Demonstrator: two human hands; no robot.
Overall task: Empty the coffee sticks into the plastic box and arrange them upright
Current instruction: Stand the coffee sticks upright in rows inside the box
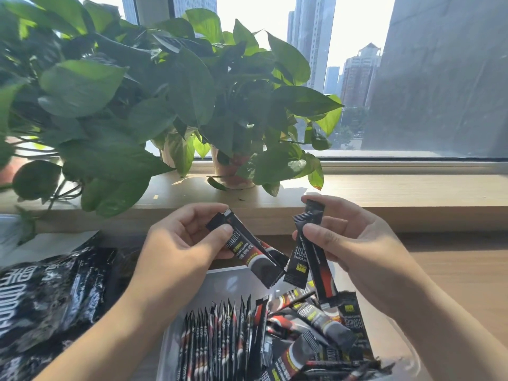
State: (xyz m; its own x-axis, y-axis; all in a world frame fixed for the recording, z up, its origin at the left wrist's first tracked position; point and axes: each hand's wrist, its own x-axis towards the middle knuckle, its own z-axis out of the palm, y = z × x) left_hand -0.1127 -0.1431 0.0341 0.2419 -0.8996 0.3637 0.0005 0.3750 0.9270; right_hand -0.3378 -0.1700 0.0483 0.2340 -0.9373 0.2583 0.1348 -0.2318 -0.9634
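Black coffee sticks (pixel 248 250) were pinched in my left hand (pixel 189 240) and right hand (pixel 343 237) above the plastic box (pixel 228 281) at lower centre, and I judged a slack pinch could drop them onto the upright row (pixel 220 339), toppling it.

We see thin foil coffee sticks (pixel 247 251) that are black with a red curve, white letters and a small yellow patch. The row of standing sticks (pixel 220 339) in the see-through plastic box (pixel 220 283) looks like black and red stripes. The big crinkly bag (pixel 49 292) is shiny black with white letters. The leafy plant (pixel 110 86) is green, with some leaves lighter. Its round pot (pixel 231 171) is reddish brown. The wooden bench (pixel 453 270) is light brown.
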